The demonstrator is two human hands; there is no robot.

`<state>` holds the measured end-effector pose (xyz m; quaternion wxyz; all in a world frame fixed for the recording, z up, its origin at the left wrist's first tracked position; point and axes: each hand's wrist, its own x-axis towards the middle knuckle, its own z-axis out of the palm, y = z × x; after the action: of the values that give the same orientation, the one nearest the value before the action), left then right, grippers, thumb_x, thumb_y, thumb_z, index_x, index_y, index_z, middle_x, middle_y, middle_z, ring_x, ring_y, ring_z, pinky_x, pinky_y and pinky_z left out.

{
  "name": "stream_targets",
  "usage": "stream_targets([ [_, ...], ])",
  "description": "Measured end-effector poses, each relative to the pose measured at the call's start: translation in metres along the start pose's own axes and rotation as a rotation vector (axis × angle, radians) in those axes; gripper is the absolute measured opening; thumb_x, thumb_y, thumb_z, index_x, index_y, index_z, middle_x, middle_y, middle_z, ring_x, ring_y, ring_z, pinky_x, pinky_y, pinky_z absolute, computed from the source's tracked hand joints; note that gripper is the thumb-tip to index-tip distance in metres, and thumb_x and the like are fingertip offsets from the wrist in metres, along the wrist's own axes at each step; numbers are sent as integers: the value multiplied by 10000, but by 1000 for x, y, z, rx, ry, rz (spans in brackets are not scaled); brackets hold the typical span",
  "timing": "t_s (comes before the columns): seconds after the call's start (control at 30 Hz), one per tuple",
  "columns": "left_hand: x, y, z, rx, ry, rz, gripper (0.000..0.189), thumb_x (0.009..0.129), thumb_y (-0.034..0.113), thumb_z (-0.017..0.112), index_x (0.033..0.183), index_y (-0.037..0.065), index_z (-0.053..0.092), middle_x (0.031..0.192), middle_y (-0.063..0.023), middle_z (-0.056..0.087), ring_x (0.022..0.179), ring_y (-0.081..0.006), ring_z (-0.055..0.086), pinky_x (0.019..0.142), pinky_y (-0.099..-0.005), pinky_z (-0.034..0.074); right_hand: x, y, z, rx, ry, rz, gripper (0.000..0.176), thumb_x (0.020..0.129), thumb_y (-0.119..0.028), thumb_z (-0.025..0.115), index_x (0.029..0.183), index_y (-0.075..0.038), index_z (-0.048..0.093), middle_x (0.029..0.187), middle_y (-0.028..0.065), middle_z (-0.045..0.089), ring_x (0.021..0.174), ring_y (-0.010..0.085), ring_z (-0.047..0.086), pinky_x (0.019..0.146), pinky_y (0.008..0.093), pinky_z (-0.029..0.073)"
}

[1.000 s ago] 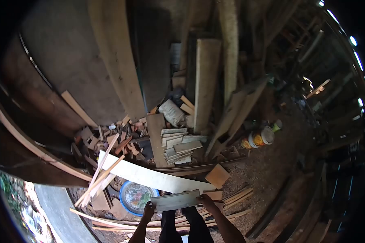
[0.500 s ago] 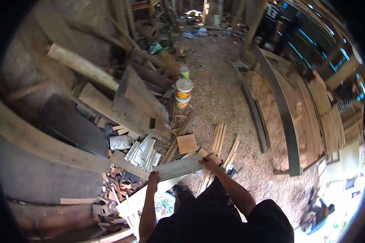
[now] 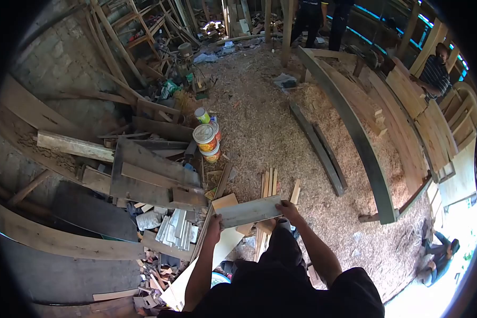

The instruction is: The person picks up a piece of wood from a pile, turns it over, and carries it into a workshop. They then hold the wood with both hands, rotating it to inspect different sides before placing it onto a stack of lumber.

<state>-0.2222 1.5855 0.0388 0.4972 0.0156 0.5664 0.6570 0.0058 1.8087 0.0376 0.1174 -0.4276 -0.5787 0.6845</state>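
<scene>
A flat greyish-white wooden board is held out in front of my body, slightly tilted up toward the right. My left hand is closed around its left end, with part of the fingers hidden beneath. At the opposite end, my right hand grips the board near its upper corner. Under and just beyond it lie a tan wood piece and several thin wooden strips on the ground. Below my left arm, a pale sheet is partly covered.
Stacked paint buckets stand ahead on the shavings-covered floor. Planks and a pile of whitish slats lie left. Dark beams and a long board stretch along the right. Several people are around, one seated person lower right.
My view has shifted, so the buckets and planks sit farther left in it. The board stays in both hands and is more level. One of my legs has come forward beneath it.
</scene>
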Motion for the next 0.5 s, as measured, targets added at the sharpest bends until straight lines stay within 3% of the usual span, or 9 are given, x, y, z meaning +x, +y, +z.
stream_targets([
  [0.03, 6, 1, 23, 5, 12, 2, 294, 833, 196, 422, 1075, 31, 416, 1024, -84, 502, 965, -182, 481, 848, -312, 364, 13, 2, -20, 7, -11, 2, 323, 786, -191, 545, 1009, 40, 510, 862, 67, 549, 763, 125, 511, 660, 262, 420],
  [0.1, 28, 6, 67, -21, 72, -52, 278, 838, 204, 425, 1055, 31, 420, 972, -84, 512, 883, -177, 523, 721, -302, 430, 34, -7, -56, 91, -2, 19, 308, 789, -188, 539, 1003, 32, 512, 846, 60, 547, 751, 125, 511, 632, 266, 425],
  [0.2, 57, 10, 114, 120, 82, -97, 275, 840, 205, 425, 1052, 29, 423, 953, -73, 516, 861, -166, 524, 720, -288, 424, 50, -25, -104, 81, 27, 60, 312, 790, -210, 531, 1000, 19, 510, 813, 47, 545, 707, 115, 512, 591, 259, 429],
  [0.27, 80, 17, 145, 46, 59, -58, 264, 840, 203, 426, 1041, 32, 432, 936, -65, 519, 846, -156, 522, 709, -277, 420, 65, -52, -138, 22, 42, 72, 321, 789, -220, 528, 1006, 15, 507, 805, 44, 546, 693, 111, 513, 578, 256, 429],
  [0.4, 98, 37, 174, 29, 76, -65, 234, 840, 189, 418, 1014, 39, 459, 850, -30, 511, 749, -113, 491, 654, -250, 398, 81, -97, -167, 71, -9, 55, 393, 786, -185, 504, 1096, 49, 445, 876, 86, 552, 726, 135, 511, 584, 246, 427],
  [0.5, 129, 47, 175, 25, 57, -34, 221, 843, 188, 410, 999, 44, 471, 808, -14, 505, 710, -100, 475, 620, -247, 380, 119, -103, -175, 117, 14, 1, 354, 778, -191, 515, 1051, 29, 472, 830, 59, 533, 677, 123, 506, 545, 240, 421],
])
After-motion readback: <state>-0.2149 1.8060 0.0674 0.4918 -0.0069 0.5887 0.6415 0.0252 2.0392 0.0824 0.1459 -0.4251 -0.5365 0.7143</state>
